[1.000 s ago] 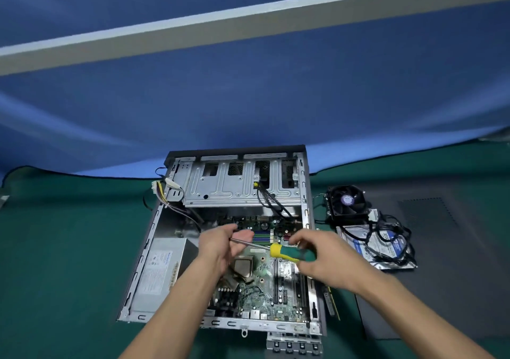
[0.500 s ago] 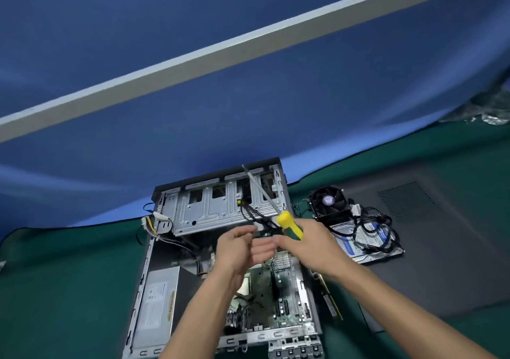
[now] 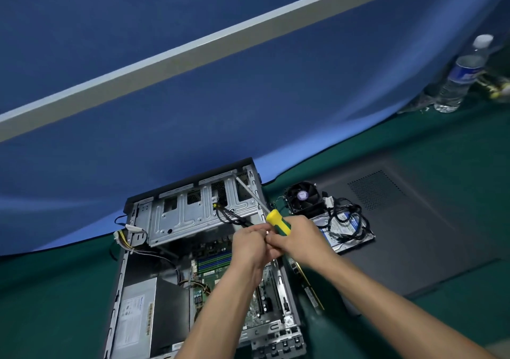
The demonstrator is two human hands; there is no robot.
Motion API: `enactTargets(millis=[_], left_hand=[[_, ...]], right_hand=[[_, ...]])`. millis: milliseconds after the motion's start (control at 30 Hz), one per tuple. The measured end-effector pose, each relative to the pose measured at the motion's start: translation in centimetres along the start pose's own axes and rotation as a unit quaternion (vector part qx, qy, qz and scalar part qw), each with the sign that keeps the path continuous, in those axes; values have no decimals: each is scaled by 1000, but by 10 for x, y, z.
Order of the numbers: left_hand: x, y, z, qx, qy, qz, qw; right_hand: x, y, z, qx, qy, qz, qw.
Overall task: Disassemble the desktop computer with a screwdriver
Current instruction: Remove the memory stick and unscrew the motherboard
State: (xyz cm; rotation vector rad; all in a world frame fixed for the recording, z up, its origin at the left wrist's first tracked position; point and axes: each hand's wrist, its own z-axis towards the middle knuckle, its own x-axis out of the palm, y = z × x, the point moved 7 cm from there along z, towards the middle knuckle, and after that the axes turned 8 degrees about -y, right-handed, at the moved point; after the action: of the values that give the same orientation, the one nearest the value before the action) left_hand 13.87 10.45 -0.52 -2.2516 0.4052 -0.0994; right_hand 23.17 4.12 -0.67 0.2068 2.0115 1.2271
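The open desktop case (image 3: 121,281) lies on the green table, its motherboard (image 3: 212,264) and silver drive cage (image 3: 193,212) exposed. My right hand (image 3: 298,237) grips the yellow and green screwdriver (image 3: 277,222) above the board, its shaft pointing up and away toward the cage's far right corner. My left hand (image 3: 248,245) meets the right hand's fingertips, and a small pale thing, maybe a screw, shows where they touch; who holds it I cannot tell. The grey power supply (image 3: 135,317) sits in the case at the near left.
A removed cooler fan (image 3: 303,197) and a hard drive (image 3: 347,229) under tangled black cables lie right of the case. The dark side panel (image 3: 427,220) lies flat further right. A card (image 3: 306,284) rests beside the case. A water bottle (image 3: 461,74) stands far right.
Both hands rose from the motherboard and came together. The screwdriver swung from lying across the board to pointing up and away. The view tilted and shifted right.
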Motion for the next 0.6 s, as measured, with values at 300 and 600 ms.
enactTargets(millis=[300, 600], left_hand=[[23, 5, -7, 98, 26, 145, 984], [40, 9, -8, 81, 35, 90, 992]], right_hand=[[-5, -18, -4, 72, 42, 59, 995], [-12, -23, 5, 72, 4, 108, 991]])
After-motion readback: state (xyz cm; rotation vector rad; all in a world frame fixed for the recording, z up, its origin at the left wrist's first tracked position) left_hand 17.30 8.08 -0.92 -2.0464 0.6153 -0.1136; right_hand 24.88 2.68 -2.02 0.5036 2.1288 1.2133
